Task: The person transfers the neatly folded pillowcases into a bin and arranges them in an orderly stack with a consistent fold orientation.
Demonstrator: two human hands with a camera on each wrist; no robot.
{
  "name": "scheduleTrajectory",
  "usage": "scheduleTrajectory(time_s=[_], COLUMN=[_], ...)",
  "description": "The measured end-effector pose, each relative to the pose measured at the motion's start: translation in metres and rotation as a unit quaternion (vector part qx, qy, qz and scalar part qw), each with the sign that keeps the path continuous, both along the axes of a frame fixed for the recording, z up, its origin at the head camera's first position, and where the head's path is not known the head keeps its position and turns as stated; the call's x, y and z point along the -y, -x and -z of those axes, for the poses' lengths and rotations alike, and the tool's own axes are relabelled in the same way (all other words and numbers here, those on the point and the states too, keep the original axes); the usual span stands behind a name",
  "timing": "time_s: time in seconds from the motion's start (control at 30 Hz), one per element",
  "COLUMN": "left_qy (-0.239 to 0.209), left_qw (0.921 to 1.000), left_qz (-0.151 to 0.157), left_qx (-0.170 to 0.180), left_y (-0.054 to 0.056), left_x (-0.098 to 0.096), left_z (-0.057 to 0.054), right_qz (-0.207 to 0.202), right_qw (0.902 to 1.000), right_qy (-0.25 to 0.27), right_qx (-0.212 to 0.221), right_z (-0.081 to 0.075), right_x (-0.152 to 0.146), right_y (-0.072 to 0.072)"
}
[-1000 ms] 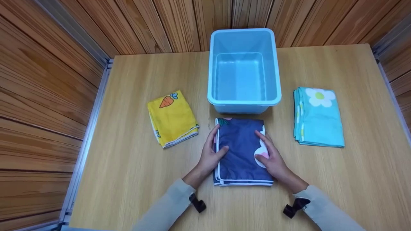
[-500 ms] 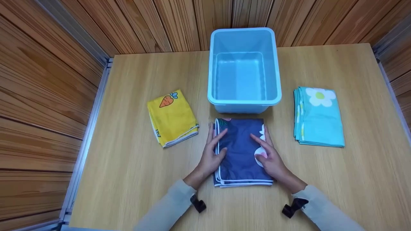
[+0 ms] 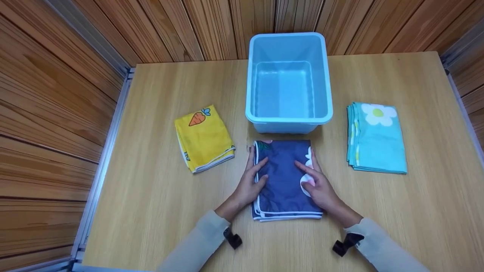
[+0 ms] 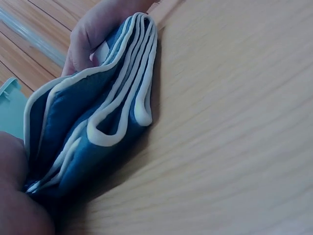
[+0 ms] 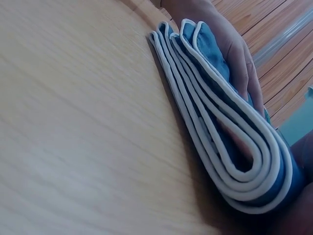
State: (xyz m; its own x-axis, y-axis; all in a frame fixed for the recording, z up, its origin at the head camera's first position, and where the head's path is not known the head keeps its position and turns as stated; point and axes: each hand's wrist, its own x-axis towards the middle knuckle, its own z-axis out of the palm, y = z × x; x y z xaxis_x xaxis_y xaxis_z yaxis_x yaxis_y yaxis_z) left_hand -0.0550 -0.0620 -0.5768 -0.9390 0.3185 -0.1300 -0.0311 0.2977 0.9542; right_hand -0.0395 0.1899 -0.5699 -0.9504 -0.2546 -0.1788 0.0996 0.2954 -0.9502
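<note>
The wood-topped bench (image 3: 151,211) carries everything. Toward its far edge stands a light-blue bin (image 3: 285,127), its inner walls and floor in full view. Just in front of the bin, a folded navy cloth (image 3: 283,177) with white edging lies in layers on the bench between the two hands. To its right, well apart, is a folded turquoise cloth (image 3: 382,147); to its left, a folded yellow cloth (image 3: 208,138). The left hand (image 3: 248,185) and right hand (image 3: 320,189) touch opposite sides, each grip apart, thumb and forefinger spread on top.
</note>
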Motion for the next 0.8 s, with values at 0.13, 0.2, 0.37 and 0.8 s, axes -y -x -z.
scheduleTrajectory(time_s=[0.13, 0.2, 0.37, 0.8], left_qy=[0.001, -0.002, -0.002, -0.012], left_qw=[1.0, 1.0, 0.9999, 0.9999], left_qz=[0.004, 0.006, 0.006, 0.0], left_qx=[0.0, -0.002, -0.008, 0.003], left_y=[0.0004, 0.0005, 0.0006, 0.0009], left_x=[0.0005, 0.0008, 0.0012, 0.0012], left_z=[-0.0004, 0.0, 0.0008, -0.0001], right_qz=[0.0, 0.001, 0.002, 0.019], right_qw=[1.0, 0.9999, 0.9995, 0.9996], right_qy=[-0.002, 0.003, 0.015, 0.012], right_qx=[0.006, 0.011, 0.027, 0.018], right_z=[-0.0011, -0.0013, -0.0012, -0.0022], right_x=[0.0007, 0.001, 0.0013, 0.0029], right_y=[0.0003, 0.0, -0.0007, -0.0023])
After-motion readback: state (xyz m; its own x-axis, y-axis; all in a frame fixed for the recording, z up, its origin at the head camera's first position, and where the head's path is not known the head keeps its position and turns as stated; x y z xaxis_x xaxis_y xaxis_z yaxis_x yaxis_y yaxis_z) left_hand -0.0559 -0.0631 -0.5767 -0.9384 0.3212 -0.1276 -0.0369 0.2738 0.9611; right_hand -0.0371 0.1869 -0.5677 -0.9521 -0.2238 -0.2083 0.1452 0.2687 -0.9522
